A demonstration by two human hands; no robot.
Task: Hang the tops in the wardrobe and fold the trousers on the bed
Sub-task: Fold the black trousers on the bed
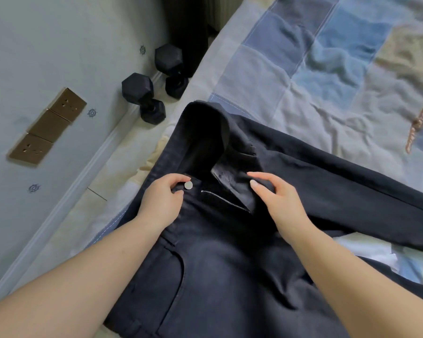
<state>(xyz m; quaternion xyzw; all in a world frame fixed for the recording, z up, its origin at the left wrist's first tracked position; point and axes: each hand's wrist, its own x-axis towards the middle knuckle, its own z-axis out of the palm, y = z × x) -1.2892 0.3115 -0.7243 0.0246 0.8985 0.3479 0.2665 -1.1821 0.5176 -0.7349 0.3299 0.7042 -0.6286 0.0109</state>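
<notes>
Head view: both hands (161,201) grip open-flied trousers (217,276)

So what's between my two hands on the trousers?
In the head view, the silver button and open zip of the dark trousers lie between the left hand and right hand.

Patchwork-quilted bed (266,76) carries dark trousers (217,252), fly open; a brownish strap (421,123) lies apart
</notes>
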